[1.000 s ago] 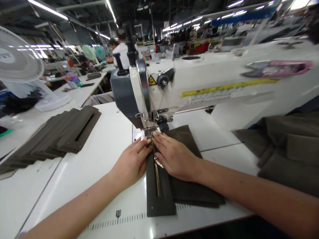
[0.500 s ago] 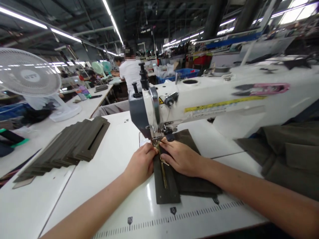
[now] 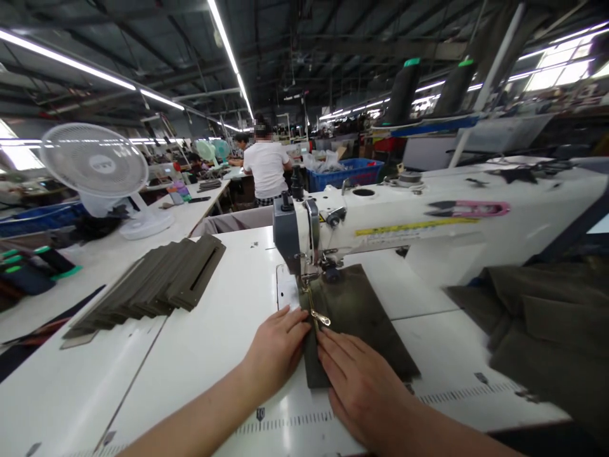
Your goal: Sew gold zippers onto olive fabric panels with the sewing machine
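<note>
Under the presser foot of a white sewing machine (image 3: 428, 219) lies a dark olive fabric panel (image 3: 375, 324). A narrow strip (image 3: 314, 371) with a brass zipper runs along its left side. The gold zipper pull (image 3: 321, 318) points to the right, just in front of the needle area. My left hand (image 3: 276, 346) has its bent fingers closed at the strip's left edge; the thumb is partly hidden. On the right of the zipper, my right hand (image 3: 364, 384) lies flat, fingers stretched out together and touching the fabric.
A fanned stack of slotted olive pieces (image 3: 157, 279) lies to the left. Behind it stands a white fan (image 3: 98, 165). Heaped olive fabric (image 3: 547, 317) is at the right. Pink-handled snips (image 3: 469, 208) rest on the machine arm. A person in white (image 3: 266, 168) faces away.
Both hands have moved back from the needle toward me. My right hand has gone from beside the presser foot to lying flat lower on the fabric. The camera view has also shifted.
</note>
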Motion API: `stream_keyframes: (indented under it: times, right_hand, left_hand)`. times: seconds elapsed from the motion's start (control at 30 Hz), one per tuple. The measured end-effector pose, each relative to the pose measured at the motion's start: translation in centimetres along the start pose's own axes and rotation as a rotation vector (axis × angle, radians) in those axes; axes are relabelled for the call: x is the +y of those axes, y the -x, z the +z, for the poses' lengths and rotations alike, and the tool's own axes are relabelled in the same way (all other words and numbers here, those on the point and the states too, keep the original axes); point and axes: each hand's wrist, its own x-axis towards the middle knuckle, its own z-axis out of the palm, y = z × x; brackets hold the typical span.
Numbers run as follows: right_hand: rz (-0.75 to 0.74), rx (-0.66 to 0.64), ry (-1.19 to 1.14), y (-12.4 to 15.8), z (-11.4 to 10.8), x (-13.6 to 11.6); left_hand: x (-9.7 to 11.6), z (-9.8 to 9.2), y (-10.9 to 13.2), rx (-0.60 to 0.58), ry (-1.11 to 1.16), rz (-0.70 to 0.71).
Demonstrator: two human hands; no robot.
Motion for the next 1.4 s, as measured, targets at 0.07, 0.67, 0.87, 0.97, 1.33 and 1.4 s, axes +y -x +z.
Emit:
stream_keyframes:
  times: [0.07,0.67,0.87,0.97,1.33,1.4]
  right_hand:
    - [-0.016,0.044,0.005,-0.1,0.2,0.3]
    - [-0.046,0.203,-0.089,-1.2,1.1,1.5]
    - [-0.022,0.158,-0.114,-1.7,1.6,2.5]
    - [-0.017,0.143,-0.122,-1.8,2.4,3.0]
    - [0.163,-0.09,-0.414,-3.3,-0.6,4.2]
    - [0.296,-0.176,-0.426,-3.9,-1.0,4.8]
  left_hand:
    - [0.1,0.2,0.1,-0.001,0.003,-0.003]
    - [-0.5,0.7,-1.2,0.015,-0.043,0.014]
    - [-1.4,0.7,-2.3,0.031,-0.039,0.046]
    - [-2.0,1.0,-2.6,0.03,-0.048,0.054]
    - [-2.9,0.9,-2.9,-0.13,-0.008,-0.003]
    - [-2.5,0.4,-3.1,-0.178,0.002,-0.042]
